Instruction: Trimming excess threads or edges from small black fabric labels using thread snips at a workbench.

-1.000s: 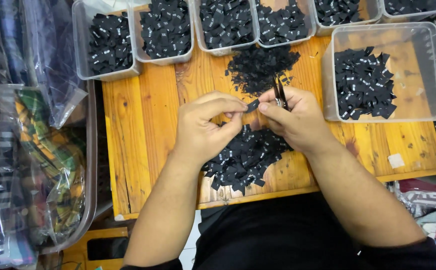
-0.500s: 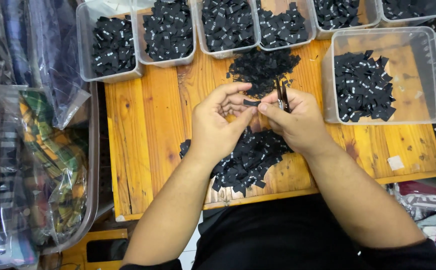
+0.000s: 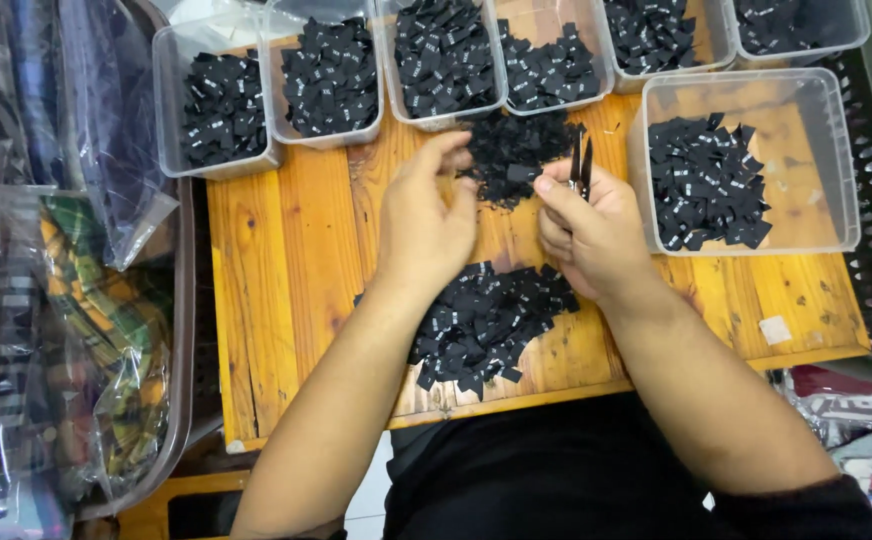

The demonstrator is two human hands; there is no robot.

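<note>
On the wooden bench [image 3: 286, 290], the left hand [image 3: 426, 225] hovers with fingers loosely curled and apart, holding nothing that can be made out; its fingertips reach toward the far pile of black labels [image 3: 511, 150], which lies at twelve o'clock from the hands, just below the row of tubs. The right hand [image 3: 591, 230] is closed around dark scissors [image 3: 580, 165], whose blades stick up at twelve o'clock from the fist; whether the blades are apart cannot be told.

Between the forearms, at six o'clock from the hands, sits a near pile of black labels [image 3: 486, 325], small square fabric pieces with tiny pale marks, heaped loosely on the wood.

At three o'clock stands a large clear tub [image 3: 836, 160], rectangular, with more black labels gathered in its left half. Along the far edge, from ten to one o'clock, runs a row of smaller clear tubs [image 3: 331, 80], each filled with black labels. At nine o'clock, off the bench, lie clear plastic bags [image 3: 86, 320] of folded checked cloth. A small pale square sticker [image 3: 774, 330] lies on the wood at four o'clock.
</note>
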